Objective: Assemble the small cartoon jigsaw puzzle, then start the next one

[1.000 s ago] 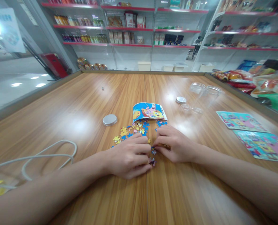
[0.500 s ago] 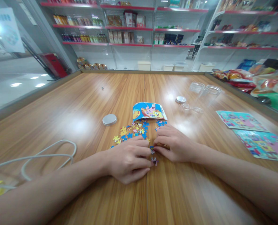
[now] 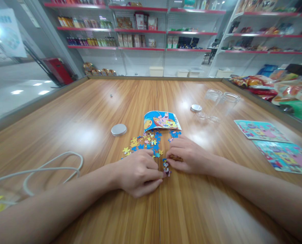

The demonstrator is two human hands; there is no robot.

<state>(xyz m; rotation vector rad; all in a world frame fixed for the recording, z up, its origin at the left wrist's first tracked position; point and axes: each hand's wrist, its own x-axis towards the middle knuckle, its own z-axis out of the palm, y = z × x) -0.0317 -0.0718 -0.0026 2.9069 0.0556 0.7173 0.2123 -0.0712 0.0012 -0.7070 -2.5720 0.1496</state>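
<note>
My left hand rests on the wood table with its fingers curled, fingertips against a small jigsaw puzzle piece with pink and dark print. Just above that piece lies another puzzle piece, blue and white, and the pinched fingertips of my right hand are at its right side. The two pieces appear to touch; whether they are locked together I cannot tell. Beyond my hands spreads a pile of loose puzzle pieces, blue, yellow and pink. A curved cartoon picture card stands behind the pile.
A silver lid lies left of the pile. Another lid is near two clear glass jars at right. Two flat cartoon cards lie at far right. A white cable loops at left. Snack packets sit beyond the right edge.
The lower puzzle piece has moved slightly up toward the upper one, with my left fingertips following. My left fingers have drawn back a little, showing more of the pile.
</note>
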